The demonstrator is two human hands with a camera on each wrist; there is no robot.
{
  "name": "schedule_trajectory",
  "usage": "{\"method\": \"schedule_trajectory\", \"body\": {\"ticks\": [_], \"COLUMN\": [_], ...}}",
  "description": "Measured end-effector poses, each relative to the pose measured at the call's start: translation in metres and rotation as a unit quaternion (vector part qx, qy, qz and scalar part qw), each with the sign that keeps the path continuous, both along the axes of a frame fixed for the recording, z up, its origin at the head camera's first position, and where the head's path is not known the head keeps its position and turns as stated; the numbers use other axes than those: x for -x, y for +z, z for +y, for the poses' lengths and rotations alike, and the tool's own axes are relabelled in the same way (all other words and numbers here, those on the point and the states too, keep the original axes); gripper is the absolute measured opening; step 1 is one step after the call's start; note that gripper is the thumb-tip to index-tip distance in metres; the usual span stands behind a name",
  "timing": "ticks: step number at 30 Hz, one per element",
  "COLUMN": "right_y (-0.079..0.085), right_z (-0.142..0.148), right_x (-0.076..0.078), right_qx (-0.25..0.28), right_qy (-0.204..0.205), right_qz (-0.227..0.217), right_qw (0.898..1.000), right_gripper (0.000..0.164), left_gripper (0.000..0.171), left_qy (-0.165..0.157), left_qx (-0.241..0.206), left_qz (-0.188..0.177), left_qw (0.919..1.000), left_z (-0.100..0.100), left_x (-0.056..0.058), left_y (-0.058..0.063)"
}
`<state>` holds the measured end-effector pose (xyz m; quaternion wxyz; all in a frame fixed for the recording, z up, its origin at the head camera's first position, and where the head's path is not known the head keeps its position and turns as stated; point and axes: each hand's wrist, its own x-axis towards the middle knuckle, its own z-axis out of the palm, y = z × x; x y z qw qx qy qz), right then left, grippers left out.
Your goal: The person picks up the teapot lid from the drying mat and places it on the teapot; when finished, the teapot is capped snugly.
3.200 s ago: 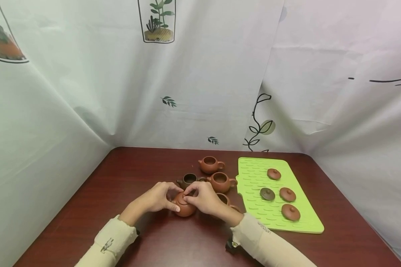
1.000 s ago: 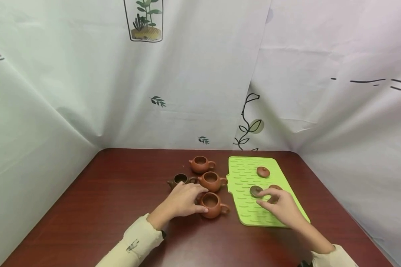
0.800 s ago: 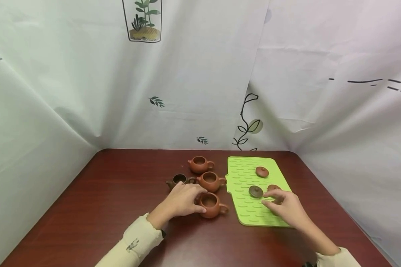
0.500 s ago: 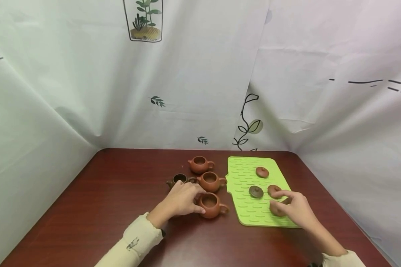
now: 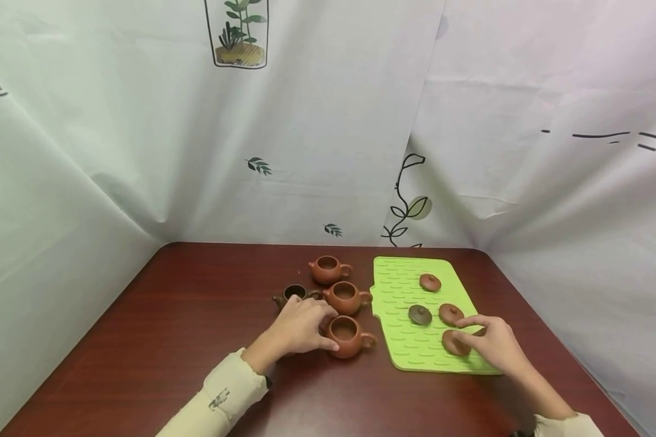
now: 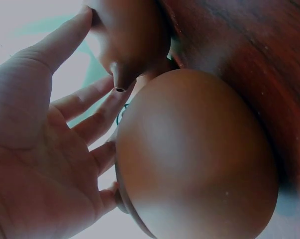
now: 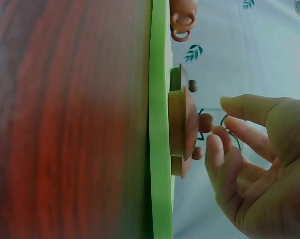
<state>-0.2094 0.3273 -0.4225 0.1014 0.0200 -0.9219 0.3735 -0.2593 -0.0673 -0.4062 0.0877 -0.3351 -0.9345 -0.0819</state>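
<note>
My left hand holds the spout side of an open reddish-brown clay teapot between thumb and fingers. A lidded teapot fills much of the left wrist view, beside that hand; in the head view the hand covers it. On the right, my right hand hovers at the nearest reddish-brown teapot lid, with thumb and fingers spread. The right wrist view shows its fingertips just short of the lid's round knob. Another reddish-brown lid and a dark lid lie close by.
All the loose lids rest on a green ribbed mat, with one lid farther back. Behind the held teapot stand two lidless reddish-brown teapots and a dark teapot. White printed cloth walls the table's far side.
My hands have left the lidded teapot; the left has come to the open teapot beside it. My right hand has crossed to the mat and shifted past the dark lid toward the nearest lid.
</note>
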Motion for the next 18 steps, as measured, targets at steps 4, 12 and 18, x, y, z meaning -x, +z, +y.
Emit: {"method": "schedule_trajectory", "body": {"ticks": [4,12,18], "right_y": [0.000,-0.002,-0.005], "right_z": [0.002,0.008,0.012], "right_x": [0.000,0.001,0.002], "right_qx": [-0.008,-0.010,-0.003], "right_qy": [0.006,0.029,0.046], "right_qz": [-0.016,-0.038,-0.033], "right_qw": [1.000,0.999,0.998], "right_gripper": [0.027,0.019,0.015], "left_gripper": [0.054,0.052,0.052], "left_qy": [-0.002,0.000,0.000], "left_qx": [-0.004,-0.013,-0.014], "left_qz": [-0.001,-0.010,-0.003], "left_qw": [1.0000,0.9999,0.9999], "left_z": [0.000,0.001,0.001], "left_x": [0.000,0.001,0.002], "left_y": [0.000,0.001,0.001]}}
